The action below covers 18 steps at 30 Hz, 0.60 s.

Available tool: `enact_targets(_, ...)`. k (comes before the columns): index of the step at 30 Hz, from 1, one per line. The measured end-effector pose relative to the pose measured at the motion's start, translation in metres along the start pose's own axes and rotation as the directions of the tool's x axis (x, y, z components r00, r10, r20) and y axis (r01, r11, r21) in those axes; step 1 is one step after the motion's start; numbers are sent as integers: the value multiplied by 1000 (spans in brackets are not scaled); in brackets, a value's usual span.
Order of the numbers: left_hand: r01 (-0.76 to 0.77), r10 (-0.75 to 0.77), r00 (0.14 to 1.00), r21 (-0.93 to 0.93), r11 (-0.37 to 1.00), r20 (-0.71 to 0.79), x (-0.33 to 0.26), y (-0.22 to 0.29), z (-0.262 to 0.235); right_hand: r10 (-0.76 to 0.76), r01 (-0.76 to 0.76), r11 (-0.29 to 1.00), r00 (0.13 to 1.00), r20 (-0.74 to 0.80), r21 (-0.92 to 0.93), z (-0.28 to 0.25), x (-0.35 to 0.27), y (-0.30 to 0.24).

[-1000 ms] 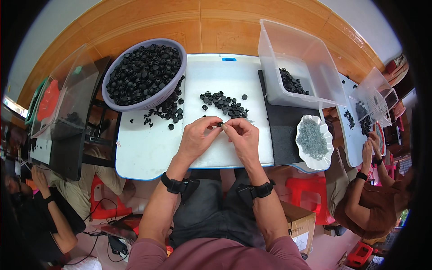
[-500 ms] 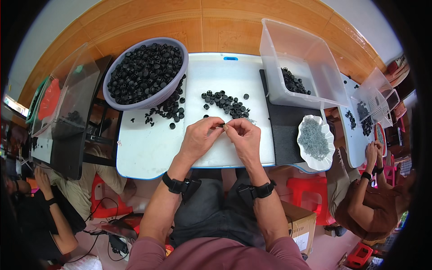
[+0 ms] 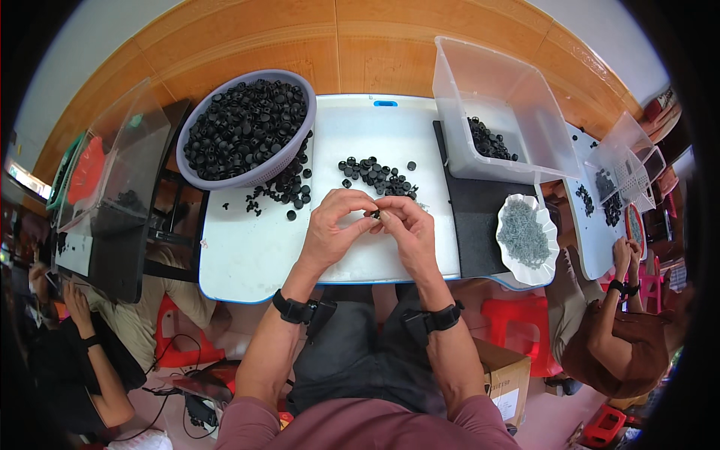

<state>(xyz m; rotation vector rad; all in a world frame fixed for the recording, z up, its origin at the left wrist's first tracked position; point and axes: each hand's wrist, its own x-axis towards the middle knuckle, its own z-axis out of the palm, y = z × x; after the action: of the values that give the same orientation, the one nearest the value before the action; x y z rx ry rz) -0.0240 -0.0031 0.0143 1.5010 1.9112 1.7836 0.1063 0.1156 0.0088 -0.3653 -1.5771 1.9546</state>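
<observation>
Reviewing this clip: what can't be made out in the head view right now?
All in the head view:
- The small black part between the left hand and right hand: fingertips cover most of it.
- The purple basket's bottom: hidden under heaped black caps.
- Single grey pieces in the white dish: too small to tell apart.

Left hand (image 3: 334, 229) and right hand (image 3: 411, 231) at small black part (image 3: 376, 214), fingertips together, over worktop (image 3: 247, 259). Black caps (image 3: 384, 180) just beyond. Heaped purple basket (image 3: 225, 183) far left, clear bin (image 3: 487, 169) far right, white dish (image 3: 535, 277) nearer right.
</observation>
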Motion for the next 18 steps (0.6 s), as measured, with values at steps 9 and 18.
enact_targets(9, -17, 18, 1000, 69, 997, -16, 0, 5, 0, 46, -45, 998, 999, -21, 42, -4, 1, 3)
enact_targets(18, 254, -97, 948, 540, 803, -302, -7, -1, 6, -63, 28, 989, 967, -247, -142, 2, -1, 14)
